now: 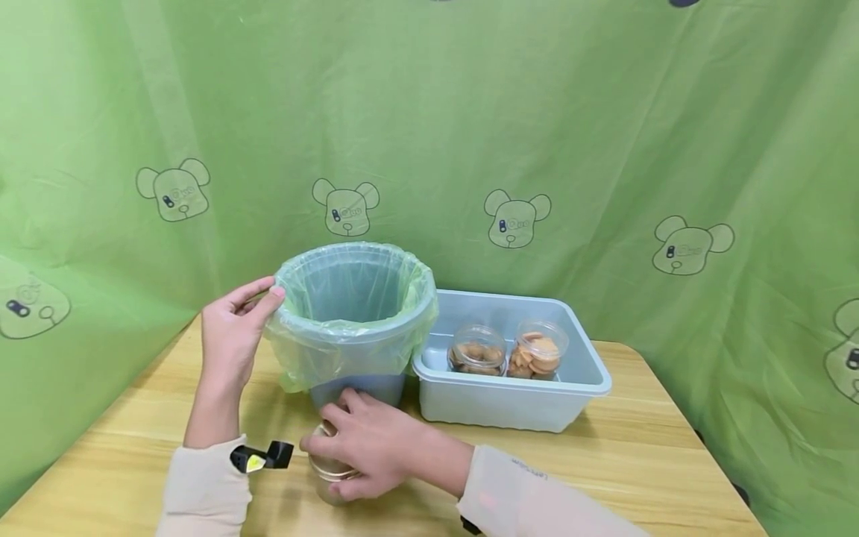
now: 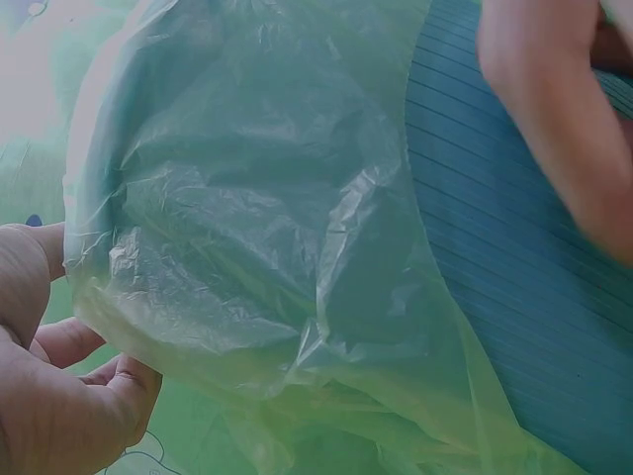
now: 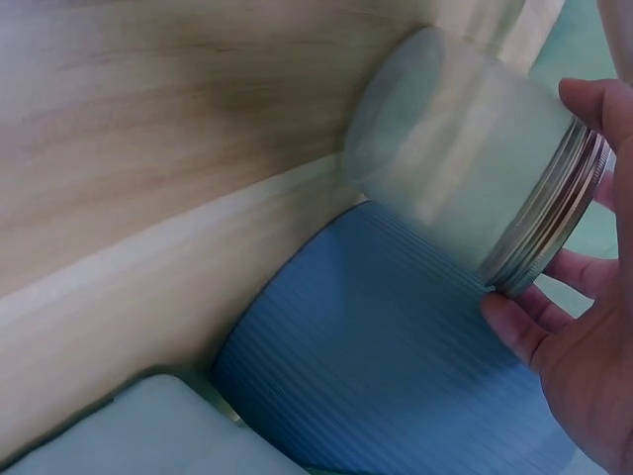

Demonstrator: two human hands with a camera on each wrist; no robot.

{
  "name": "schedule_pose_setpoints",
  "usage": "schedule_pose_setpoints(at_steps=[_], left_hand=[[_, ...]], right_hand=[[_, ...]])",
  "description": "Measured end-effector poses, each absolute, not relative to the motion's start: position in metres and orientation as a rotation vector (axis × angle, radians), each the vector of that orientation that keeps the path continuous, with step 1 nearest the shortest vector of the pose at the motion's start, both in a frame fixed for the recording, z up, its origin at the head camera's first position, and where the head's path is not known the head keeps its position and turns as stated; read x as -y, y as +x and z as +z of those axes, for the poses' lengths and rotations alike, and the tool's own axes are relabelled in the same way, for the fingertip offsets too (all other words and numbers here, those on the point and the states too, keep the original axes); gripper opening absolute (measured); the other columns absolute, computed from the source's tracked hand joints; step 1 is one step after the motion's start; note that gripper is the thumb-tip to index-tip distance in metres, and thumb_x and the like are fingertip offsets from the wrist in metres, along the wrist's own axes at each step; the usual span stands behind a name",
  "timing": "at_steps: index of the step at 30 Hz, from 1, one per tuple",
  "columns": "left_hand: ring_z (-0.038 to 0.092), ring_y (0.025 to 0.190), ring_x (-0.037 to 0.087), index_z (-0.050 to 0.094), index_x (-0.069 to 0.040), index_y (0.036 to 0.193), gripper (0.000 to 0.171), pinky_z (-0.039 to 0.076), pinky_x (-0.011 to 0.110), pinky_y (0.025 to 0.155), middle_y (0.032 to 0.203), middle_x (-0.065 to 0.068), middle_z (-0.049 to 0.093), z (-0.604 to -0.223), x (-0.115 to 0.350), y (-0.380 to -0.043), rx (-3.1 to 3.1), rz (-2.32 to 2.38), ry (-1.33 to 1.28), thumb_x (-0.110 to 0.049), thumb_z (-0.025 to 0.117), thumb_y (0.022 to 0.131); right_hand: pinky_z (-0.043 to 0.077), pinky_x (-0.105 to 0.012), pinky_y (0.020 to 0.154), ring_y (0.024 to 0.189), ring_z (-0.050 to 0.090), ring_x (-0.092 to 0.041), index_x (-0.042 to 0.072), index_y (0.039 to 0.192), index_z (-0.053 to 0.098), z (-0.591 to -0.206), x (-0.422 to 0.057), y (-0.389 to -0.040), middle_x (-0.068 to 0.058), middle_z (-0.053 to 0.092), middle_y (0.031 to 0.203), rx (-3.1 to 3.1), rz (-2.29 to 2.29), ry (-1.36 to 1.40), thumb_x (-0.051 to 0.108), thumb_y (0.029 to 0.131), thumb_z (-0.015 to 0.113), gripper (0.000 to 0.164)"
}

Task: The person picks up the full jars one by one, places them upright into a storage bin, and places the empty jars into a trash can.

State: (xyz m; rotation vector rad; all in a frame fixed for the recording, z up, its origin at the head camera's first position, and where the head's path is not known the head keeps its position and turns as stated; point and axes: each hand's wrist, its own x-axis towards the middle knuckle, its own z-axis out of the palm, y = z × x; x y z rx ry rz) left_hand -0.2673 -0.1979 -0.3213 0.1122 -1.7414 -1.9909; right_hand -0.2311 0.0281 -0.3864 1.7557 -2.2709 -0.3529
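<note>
A blue ribbed trash can (image 1: 362, 388) stands on the table with a thin green plastic bag (image 1: 335, 354) folded over its rim. My left hand (image 1: 235, 328) pinches the bagged rim at its left side; the left wrist view shows the fingertips (image 2: 74, 341) against the bag. In front of the can, my right hand (image 1: 372, 447) grips a clear jar (image 3: 445, 148) by its gold-coloured screw lid (image 3: 549, 213). The jar appears empty. It is tilted in the right wrist view, close to the can's ribbed wall. My palm and fingers hide much of the lid in the head view.
Right of the can sits a light blue plastic basin (image 1: 506, 406). Inside are a clear jar of brown cookies (image 1: 476, 354) and another of paler cookies (image 1: 537, 354). Both stand on a wooden table (image 1: 644, 462), with a green bear-printed curtain (image 1: 429, 112) behind.
</note>
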Motion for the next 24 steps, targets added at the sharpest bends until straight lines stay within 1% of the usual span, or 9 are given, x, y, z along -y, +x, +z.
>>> schedule_pose_setpoints(at_steps=[3,10,17,20,24], left_hand=[[0.062,0.095,0.013,0.072,0.001,0.123,0.041,0.053,0.015,0.075,0.109,0.000,0.070,-0.321,0.198,-0.267,1.746,-1.987,0.109,-0.015,0.084,0.087],[0.062,0.095,0.013,0.072,0.001,0.124,0.042,0.053,0.015,0.075,0.109,0.000,0.069,-0.321,0.198,-0.266,1.752,-1.992,0.113,-0.017,0.084,0.087],[0.063,0.098,0.013,0.071,0.001,0.124,0.043,0.054,0.015,0.078,0.114,0.003,0.068,-0.322,0.199,-0.265,1.744,-2.009,0.102,-0.017,0.083,0.088],[0.063,0.097,0.013,0.071,0.002,0.124,0.042,0.054,0.016,0.079,0.113,0.003,0.068,-0.322,0.198,-0.265,1.740,-2.010,0.103,-0.016,0.083,0.088],[0.064,0.097,0.013,0.072,0.002,0.123,0.041,0.054,0.015,0.079,0.110,0.002,0.069,-0.322,0.197,-0.266,1.721,-2.021,0.107,-0.015,0.083,0.087]], right_hand=[[0.044,-0.032,0.083,0.098,0.048,-0.020,0.032,0.143,0.049,-0.382,-0.032,-0.228,0.000,0.053,0.123,2.258,-0.354,1.770,0.062,0.094,0.054,0.058],[0.044,-0.031,0.081,0.095,0.049,-0.020,0.033,0.143,0.050,-0.368,-0.038,-0.222,0.000,0.054,0.122,2.255,-0.353,1.784,0.059,0.096,0.053,0.054],[0.038,-0.028,0.074,0.091,0.045,-0.019,0.036,0.143,0.050,-0.355,-0.042,-0.217,0.001,0.053,0.121,2.223,-0.361,1.801,0.060,0.096,0.051,0.053],[0.037,-0.028,0.073,0.090,0.045,-0.020,0.036,0.143,0.050,-0.347,-0.042,-0.212,0.001,0.054,0.118,2.176,-0.388,1.800,0.060,0.094,0.052,0.054],[0.040,-0.029,0.074,0.090,0.047,-0.021,0.037,0.142,0.051,-0.332,-0.042,-0.205,0.001,0.054,0.116,2.125,-0.437,1.778,0.061,0.092,0.053,0.056]])
